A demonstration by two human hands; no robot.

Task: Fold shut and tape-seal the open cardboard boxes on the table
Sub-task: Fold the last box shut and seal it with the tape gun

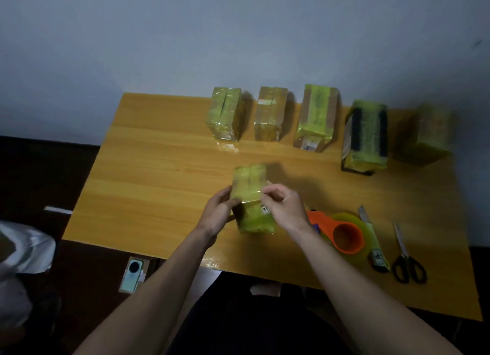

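A small cardboard box (pixel 250 185) wrapped in yellowish tape stands near the middle of the wooden table (pixel 148 169), its top flaps folded down. My left hand (pixel 218 211) grips the box's left side. My right hand (pixel 282 205) is at the box's right edge, its fingers curled and pinching a strip of clear tape (pixel 258 194) at the box's top front edge. An orange tape dispenser with a yellowish roll (pixel 344 235) lies just right of my right wrist.
Several taped boxes stand in a row along the far edge (pixel 225 115) (pixel 270 113) (pixel 316 117) (pixel 367 136) (pixel 429 132). Black-handled scissors (pixel 405 256) and a utility knife (pixel 371 232) lie at the right front. A phone (pixel 134 274) sits below the table's front edge.
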